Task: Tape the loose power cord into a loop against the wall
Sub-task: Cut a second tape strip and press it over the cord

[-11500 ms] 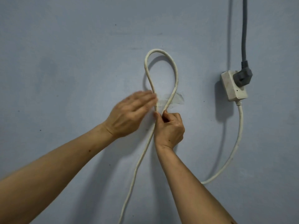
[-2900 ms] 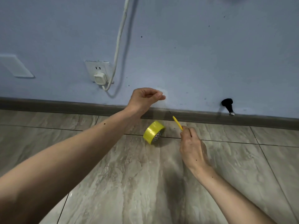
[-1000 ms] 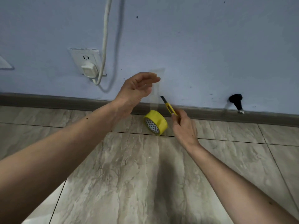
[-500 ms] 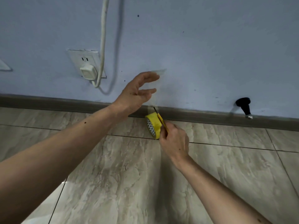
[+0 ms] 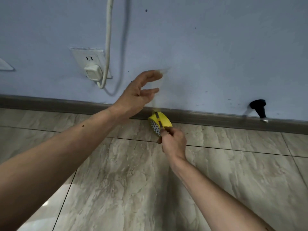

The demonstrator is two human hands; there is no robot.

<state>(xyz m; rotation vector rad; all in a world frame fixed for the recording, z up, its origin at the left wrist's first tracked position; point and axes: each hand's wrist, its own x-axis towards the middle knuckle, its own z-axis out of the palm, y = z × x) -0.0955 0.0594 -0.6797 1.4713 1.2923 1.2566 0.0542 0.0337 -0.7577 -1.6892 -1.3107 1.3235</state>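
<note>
While the left hand (image 5: 136, 95) is raised in front of the wall (image 5: 216, 47), its fingers (image 5: 150, 75) pinch the top end of a clear tape strip (image 5: 155, 97); the pinch itself is blurred. That strip runs straight down from those fingers to the yellow tape roll (image 5: 164, 120), which stands on edge on the floor (image 5: 133, 180), just at the baseboard (image 5: 50, 104). Left forearm extended from lower left, wrist slightly bent, lower fingers spread and loosely curved.

Right hand (image 5: 175, 142) sits just below and to the right of the roll, fingers curled around a utility knife (image 5: 158, 121) whose dark blade lies across the roll's outer face. Right forearm enters from lower right.

Power cord (image 5: 108, 39), white, hangs down the wall well left of the left fingers, curving into a white plug (image 5: 93, 73) seated in the wall outlet (image 5: 88, 55). No contact between cord and either hand.

Black doorstop (image 5: 258, 107) on the wall, far right of the right hand.
</note>
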